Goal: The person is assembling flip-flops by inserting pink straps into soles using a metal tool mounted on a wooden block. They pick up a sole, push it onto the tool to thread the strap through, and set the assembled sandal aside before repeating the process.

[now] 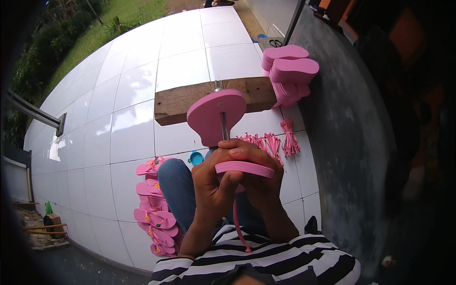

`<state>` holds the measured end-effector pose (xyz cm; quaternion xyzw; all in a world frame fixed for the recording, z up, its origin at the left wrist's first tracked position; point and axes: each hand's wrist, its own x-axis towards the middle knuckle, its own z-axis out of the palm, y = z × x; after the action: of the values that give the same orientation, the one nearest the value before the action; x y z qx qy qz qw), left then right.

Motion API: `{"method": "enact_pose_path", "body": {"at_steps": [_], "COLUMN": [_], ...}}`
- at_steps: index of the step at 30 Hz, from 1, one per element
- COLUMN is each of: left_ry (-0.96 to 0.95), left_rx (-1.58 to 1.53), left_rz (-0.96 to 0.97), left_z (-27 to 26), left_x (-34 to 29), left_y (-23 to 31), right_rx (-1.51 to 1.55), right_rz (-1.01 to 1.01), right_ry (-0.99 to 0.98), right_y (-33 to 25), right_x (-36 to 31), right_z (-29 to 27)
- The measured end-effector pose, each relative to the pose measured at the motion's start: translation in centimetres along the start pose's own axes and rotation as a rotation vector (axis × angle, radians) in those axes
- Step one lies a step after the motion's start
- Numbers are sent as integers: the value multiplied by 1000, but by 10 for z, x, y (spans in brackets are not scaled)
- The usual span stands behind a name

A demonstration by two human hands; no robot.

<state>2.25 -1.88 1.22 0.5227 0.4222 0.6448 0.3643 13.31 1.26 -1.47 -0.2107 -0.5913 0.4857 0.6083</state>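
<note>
A pink flip-flop sole (209,118) stands tilted against a wooden beam (172,103), with a thin metal rod (223,124) running along its face toward my hands. My left hand (209,183) and my right hand (262,187) are closed together around a thick pink foam end (244,168). Whether this is the bent other end of the same sole, I cannot tell, as my fingers cover the part between. Below my hands hangs a pink strap (239,230), reaching down to my striped shirt.
Finished pink flip-flops (154,213) lie piled left of my knee. A blue round container (195,157) is on the tiles near them. Bundles of pink straps (289,137) lie to the right. Stacked pink soles (294,71) stand beyond the beam's right end, near a grey wall (351,156).
</note>
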Motion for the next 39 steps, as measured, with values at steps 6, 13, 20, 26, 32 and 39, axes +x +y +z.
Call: {"method": "enact_pose_path", "body": {"at_steps": [6,13,20,26,32,39], "left_ry": [-21,-161,-8,-37,-74,36], "left_rx": [26,-135,130,172,492,162], "left_rz": [-17,-281,-584,-558,-306,-350], "left_z": [-3,-12,-36,-44,-64,-51], "left_x": [-11,-59,-59,-67,-63,-42], "left_y": [9,-9,-51,-77,-96,-75], "right_rx": [-168,-177,-880,-1026,-943,-668], "right_rz": [-44,296,173,325,283,318], "right_ry": [-25,-106,30,-346,-386,-349], "right_y": [-18,-15,13,30,38,-1], "right_x": [-7,-57,-78,-103,-107,-94], "right_z": [1,-24,-11,4,0,-13]}}
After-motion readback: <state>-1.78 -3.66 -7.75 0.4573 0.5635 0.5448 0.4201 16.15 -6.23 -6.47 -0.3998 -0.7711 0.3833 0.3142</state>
